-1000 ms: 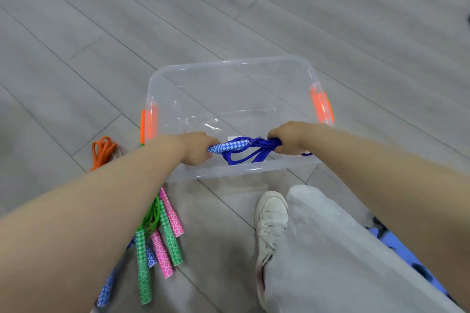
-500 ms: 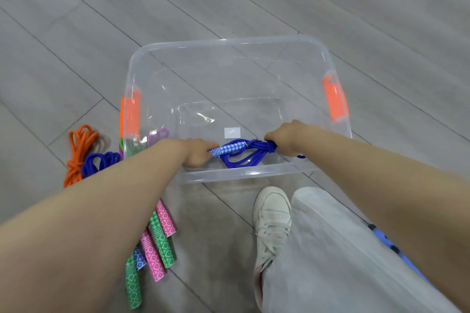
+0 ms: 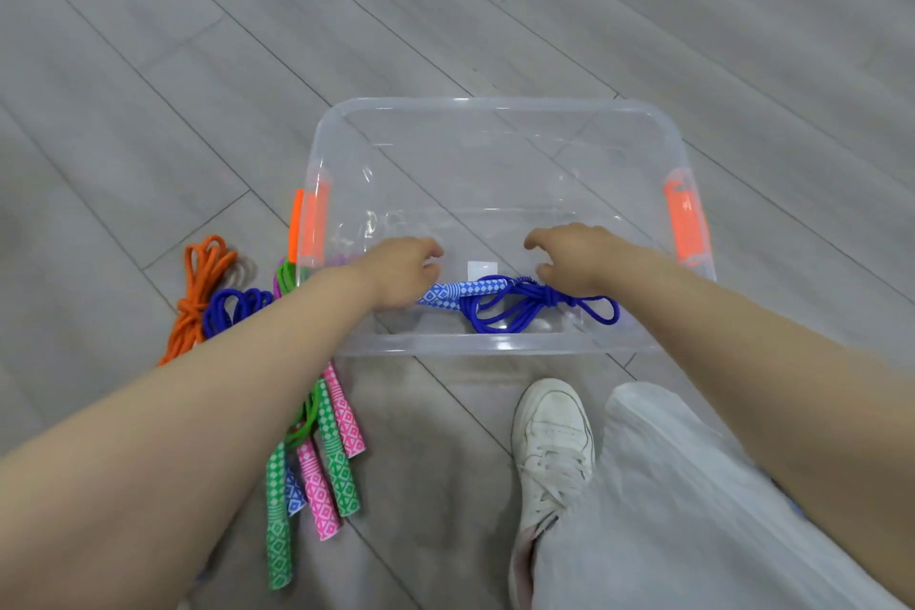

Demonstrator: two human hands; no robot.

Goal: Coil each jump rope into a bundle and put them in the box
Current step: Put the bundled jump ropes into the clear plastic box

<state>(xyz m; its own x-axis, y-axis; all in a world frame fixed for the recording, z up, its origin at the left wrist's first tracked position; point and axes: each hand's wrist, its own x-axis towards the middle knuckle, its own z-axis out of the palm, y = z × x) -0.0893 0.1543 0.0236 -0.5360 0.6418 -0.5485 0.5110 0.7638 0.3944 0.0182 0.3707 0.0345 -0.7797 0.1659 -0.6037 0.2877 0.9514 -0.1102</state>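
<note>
A clear plastic box [image 3: 495, 107] with orange handles stands on the floor in front of me. Inside it, near the front wall, lies a coiled blue jump rope [image 3: 525, 307] with blue-and-white patterned handles. My left hand [image 3: 403, 270] hovers over the handle end with fingers loosely curled and holds nothing. My right hand [image 3: 574, 258] is just above the rope's knot, fingers relaxed, not gripping it. Several more ropes lie on the floor left of the box: an orange rope [image 3: 198, 292], a blue rope [image 3: 232, 310], and green and pink patterned handles [image 3: 331, 451].
My white shoe [image 3: 552, 446] and a light grey trouser leg [image 3: 668, 510] are right in front of the box's near wall. The grey wood-look floor [image 3: 198, 40] stretches all around.
Both hands have let go of the blue rope, which now lies on the box's bottom. The hands have lifted slightly and opened. The view has shifted, showing more of the floor ropes.
</note>
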